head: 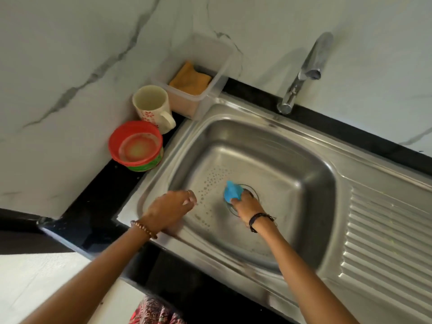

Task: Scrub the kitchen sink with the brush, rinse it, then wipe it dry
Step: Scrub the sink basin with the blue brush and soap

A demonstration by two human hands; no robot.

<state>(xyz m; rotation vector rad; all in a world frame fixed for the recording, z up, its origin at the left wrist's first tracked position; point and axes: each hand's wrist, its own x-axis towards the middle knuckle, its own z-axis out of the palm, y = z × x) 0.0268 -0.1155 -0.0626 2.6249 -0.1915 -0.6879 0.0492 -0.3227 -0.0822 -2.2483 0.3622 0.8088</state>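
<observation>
Left hand (174,208): fingers loosely curled, empty, over sink's near-left wall.
Right hand (245,205): grips blue brush (232,191), pressed on drain.
Sink (311,183): unscrubbed floor stretches away, beyond brush.

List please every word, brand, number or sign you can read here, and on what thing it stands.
None can be read.
Mug: only a red flower pattern, no letters.
Red bowl: the green band beneath may carry print, too blurred to read.
Tap: no marking visible.
</observation>
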